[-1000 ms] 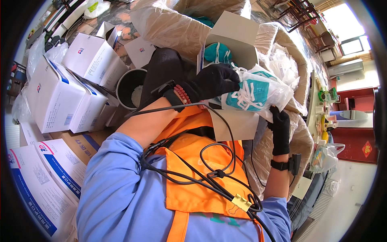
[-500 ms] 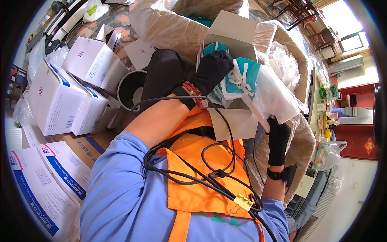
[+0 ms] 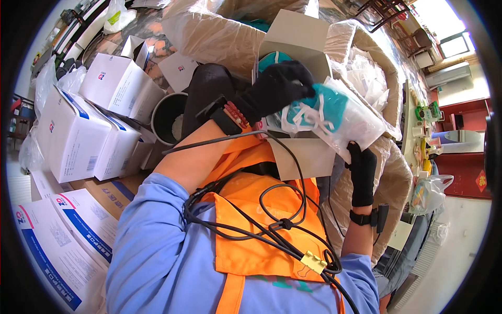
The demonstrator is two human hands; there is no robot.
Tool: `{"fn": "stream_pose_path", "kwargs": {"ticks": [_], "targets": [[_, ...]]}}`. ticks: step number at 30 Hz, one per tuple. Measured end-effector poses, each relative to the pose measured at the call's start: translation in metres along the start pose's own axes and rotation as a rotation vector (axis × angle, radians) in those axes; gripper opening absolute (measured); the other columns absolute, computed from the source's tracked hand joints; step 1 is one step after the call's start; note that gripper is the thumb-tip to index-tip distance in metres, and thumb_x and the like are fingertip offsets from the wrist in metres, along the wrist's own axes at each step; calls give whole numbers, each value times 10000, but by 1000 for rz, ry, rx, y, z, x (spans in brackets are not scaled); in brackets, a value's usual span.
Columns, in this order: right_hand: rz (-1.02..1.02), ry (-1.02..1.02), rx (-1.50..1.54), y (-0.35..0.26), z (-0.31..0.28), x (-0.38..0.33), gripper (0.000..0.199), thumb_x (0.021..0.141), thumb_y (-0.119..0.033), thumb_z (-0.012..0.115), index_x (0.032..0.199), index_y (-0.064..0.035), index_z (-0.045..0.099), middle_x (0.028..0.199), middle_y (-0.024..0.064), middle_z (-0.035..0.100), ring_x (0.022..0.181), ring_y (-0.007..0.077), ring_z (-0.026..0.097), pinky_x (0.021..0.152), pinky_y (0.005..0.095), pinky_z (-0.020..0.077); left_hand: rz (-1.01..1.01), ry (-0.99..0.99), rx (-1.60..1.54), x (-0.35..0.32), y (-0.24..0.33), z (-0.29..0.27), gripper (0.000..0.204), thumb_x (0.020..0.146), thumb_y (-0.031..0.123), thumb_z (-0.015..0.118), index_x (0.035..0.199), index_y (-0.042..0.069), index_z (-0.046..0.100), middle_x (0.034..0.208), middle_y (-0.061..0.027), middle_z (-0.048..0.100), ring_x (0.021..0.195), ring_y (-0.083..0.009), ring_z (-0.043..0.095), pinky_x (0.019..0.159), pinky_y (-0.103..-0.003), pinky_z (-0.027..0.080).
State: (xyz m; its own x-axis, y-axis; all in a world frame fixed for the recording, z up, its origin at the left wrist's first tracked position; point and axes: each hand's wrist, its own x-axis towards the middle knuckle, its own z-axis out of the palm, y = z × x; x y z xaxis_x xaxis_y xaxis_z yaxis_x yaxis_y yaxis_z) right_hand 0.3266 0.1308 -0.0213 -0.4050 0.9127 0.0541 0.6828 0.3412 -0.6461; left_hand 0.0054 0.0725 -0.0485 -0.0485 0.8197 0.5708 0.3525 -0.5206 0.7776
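Note:
My left hand (image 3: 280, 89), in a black glove, has its fingers closed on the left edge of a teal face mask (image 3: 330, 109) with white ties. Most of the mask lies inside or under a clear plastic bag (image 3: 361, 128); its loose ties (image 3: 312, 116) show at the left end. My right hand (image 3: 362, 175), in a black fingerless glove, pinches the bag's lower edge. Under both hands stands an open white carton (image 3: 306, 159) with its flaps spread. More teal masks (image 3: 273, 60) show inside it, beside my left hand.
White printed boxes (image 3: 78, 136) are stacked on the left, next to a dark bin (image 3: 168, 118). Plastic-lined cartons (image 3: 214, 39) stand ahead; another lined carton (image 3: 392, 78) at right holds clear bags. Black cables (image 3: 246, 222) loop over my orange apron (image 3: 251, 251).
My left hand has shifted right and slightly down with the mask. The mask now sits further under the clear plastic, and the bag has tilted lower. My right hand keeps its pinch.

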Motion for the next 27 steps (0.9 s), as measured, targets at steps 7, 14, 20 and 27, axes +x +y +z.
{"fn": "stream_pose_path", "kwargs": {"ticks": [7,14,20,27], "targets": [[26,129,1,9,3,-20,182,892,-165,646,929,11,675,738,130,687,652,243,666,577,328,485,-603,509,-251,0,-29,-20,204,767,224,694,858,54,630,753,-111,647,716,-297,631,712,-376,515],[-357,201,-146,11,10,-26,122,891,-47,604,933,59,649,809,189,677,745,299,653,661,354,485,-86,264,345,4,27,-7,287,789,67,714,1066,52,638,1087,-107,640,1023,-271,615,905,-333,481],[-440,177,-155,15,9,-25,98,869,-14,604,925,54,646,826,185,683,758,332,649,665,370,484,-84,-59,32,-8,25,10,270,786,-35,680,1045,40,658,1039,-77,668,955,-200,642,882,-301,505],[-390,142,-125,11,7,-26,162,853,-24,628,1005,28,650,907,174,687,836,316,658,734,367,498,-213,-86,-74,-14,17,21,247,797,-23,647,1040,22,639,1021,-117,666,916,-213,649,857,-311,504]]}}
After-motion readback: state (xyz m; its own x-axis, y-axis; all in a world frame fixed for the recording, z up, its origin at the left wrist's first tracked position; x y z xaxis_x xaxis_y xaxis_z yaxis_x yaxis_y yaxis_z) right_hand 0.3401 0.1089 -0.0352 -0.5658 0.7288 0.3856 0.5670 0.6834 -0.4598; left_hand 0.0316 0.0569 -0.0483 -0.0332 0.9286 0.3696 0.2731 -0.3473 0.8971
